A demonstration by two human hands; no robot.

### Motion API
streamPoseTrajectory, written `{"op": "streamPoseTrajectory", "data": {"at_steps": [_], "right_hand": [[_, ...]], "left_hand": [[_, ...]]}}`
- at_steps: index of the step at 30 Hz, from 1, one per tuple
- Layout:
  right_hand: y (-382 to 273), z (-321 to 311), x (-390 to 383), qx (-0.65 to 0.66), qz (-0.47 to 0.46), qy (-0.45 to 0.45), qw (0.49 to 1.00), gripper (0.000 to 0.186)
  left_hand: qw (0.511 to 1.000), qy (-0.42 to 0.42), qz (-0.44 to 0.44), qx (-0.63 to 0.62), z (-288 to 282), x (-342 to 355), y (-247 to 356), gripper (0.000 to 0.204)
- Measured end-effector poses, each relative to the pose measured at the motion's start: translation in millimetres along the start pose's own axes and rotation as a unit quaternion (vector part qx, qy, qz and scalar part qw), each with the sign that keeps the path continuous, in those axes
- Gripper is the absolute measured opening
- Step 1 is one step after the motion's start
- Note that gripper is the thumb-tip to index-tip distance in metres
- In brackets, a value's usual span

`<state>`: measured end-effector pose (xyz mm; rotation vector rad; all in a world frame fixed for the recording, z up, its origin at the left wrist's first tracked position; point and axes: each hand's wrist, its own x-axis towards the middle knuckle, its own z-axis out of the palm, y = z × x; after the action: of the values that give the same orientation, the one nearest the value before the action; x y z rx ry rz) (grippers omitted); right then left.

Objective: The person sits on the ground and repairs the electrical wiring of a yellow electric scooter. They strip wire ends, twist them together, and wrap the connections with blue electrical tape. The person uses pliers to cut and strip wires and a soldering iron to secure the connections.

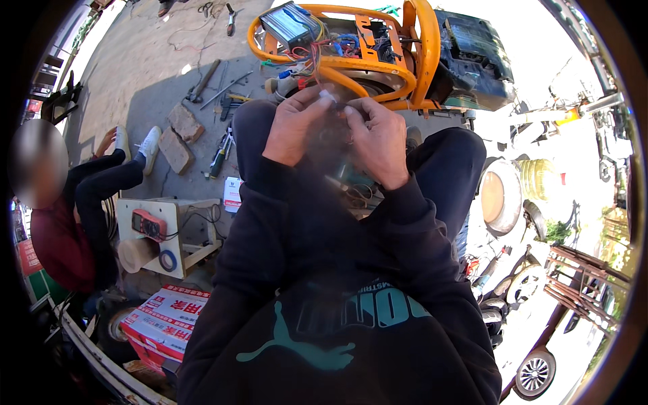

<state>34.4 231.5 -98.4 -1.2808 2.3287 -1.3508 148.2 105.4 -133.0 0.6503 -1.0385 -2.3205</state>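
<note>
Both my hands are raised between my knees, close together in front of the orange tubular frame (424,50). Between the thumb and fingers of my left hand (291,125) is a small white wire connector (327,96). My right hand (379,138) has its thumb and forefinger pinched just beside the connector; what lies in that pinch is too small to make out. Thin red and dark wires (314,59) run from the frame down toward the connector. A silver finned control box (291,27) sits on the frame, with coloured leads coming out of it.
A hammer (204,79), a screwdriver (219,160) and bricks (177,154) lie on the ground at left. A red multimeter (148,225) rests on a pale wooden stool (196,233). A person in a dark red top (62,246) sits at far left. A red-white carton (165,320) stands below.
</note>
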Motion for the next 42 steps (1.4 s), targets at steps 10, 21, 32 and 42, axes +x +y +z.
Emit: {"op": "streamPoseTrajectory", "data": {"at_steps": [10,21,32,42], "right_hand": [[96,21,11,0.443,0.303,-0.237,0.810,0.025],[24,55,-73,0.645,0.264,-0.342,0.630,0.020],[64,-52,-40,0.232,0.242,0.016,0.942,0.030],[201,28,-43,-0.067,0.122,-0.119,0.983,0.027]], "left_hand": [[0.991,-0.109,-0.016,-0.073,-13,9,1,0.038],[0.993,-0.025,-0.065,-0.095,-7,19,-9,0.037],[0.988,-0.057,-0.085,-0.114,-17,-3,3,0.042],[0.991,-0.084,-0.105,0.007,-13,-24,-3,0.046]]}}
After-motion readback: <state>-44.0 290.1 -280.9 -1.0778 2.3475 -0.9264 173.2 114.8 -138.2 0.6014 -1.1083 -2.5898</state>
